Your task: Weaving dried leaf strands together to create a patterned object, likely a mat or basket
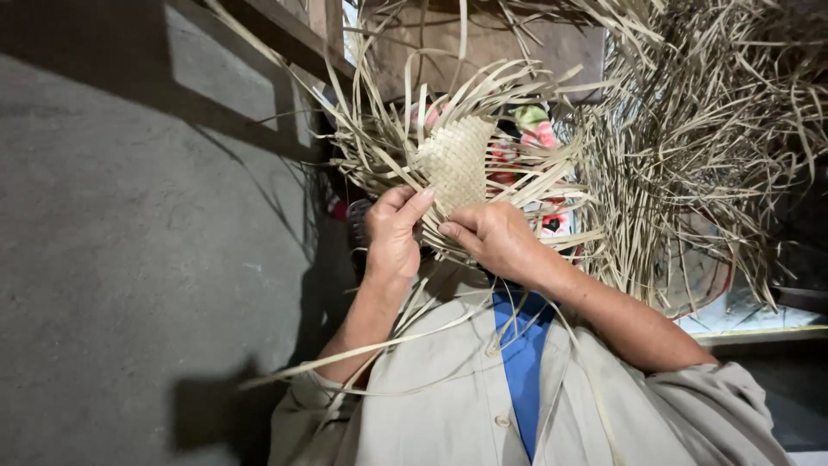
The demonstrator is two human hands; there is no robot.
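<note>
A small woven patch of pale straw strips (455,160) is held up in front of me, with loose strip ends fanning out all around it. My left hand (393,231) pinches its lower left edge, thumb and forefinger on the weave. My right hand (493,238) grips the lower right edge, fingers curled over several strips. Both hands touch the piece and nearly meet below it. Long loose strips hang down over my beige shirt (448,397) and blue undershirt (521,354).
A big tangled pile of dry straw strips (707,129) fills the right side. A grey concrete wall (138,259) stands close on the left. A wooden beam (285,30) runs along the top. Patterned fabric (539,138) shows behind the weave.
</note>
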